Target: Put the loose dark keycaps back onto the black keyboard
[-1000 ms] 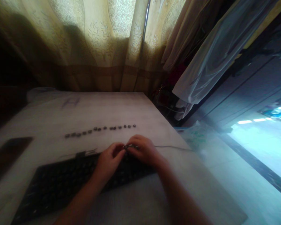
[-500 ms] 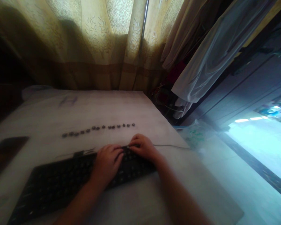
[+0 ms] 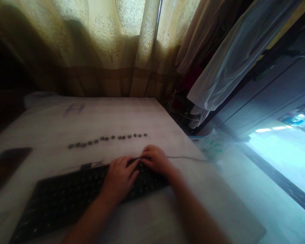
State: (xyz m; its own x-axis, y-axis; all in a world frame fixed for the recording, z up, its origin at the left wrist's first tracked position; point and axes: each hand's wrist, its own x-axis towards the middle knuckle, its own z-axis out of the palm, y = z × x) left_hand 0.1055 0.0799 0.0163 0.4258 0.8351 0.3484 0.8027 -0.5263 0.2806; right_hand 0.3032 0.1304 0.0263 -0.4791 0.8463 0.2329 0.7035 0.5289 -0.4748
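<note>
A black keyboard lies slanted across the white-covered table. My left hand rests over its right part, index finger stretched toward the far edge and thumb spread apart from it. Beside it, my right hand is bent at the same far edge, thumb and fingertips drawn together close to the left index tip. What sits between the right fingertips is too small and blurred to make out. Beyond the keyboard, several small dark pieces like keycaps form an uneven row.
A thin cable runs right from the keyboard over the table edge. A small dark piece with wires lies at the keyboard's far edge. At left is a dark flat object. A curtain and hanging clothes stand behind.
My left hand has shifted slightly right, and its index finger and thumb have spread apart. My right hand stays nearly in place at the keyboard's far edge.
</note>
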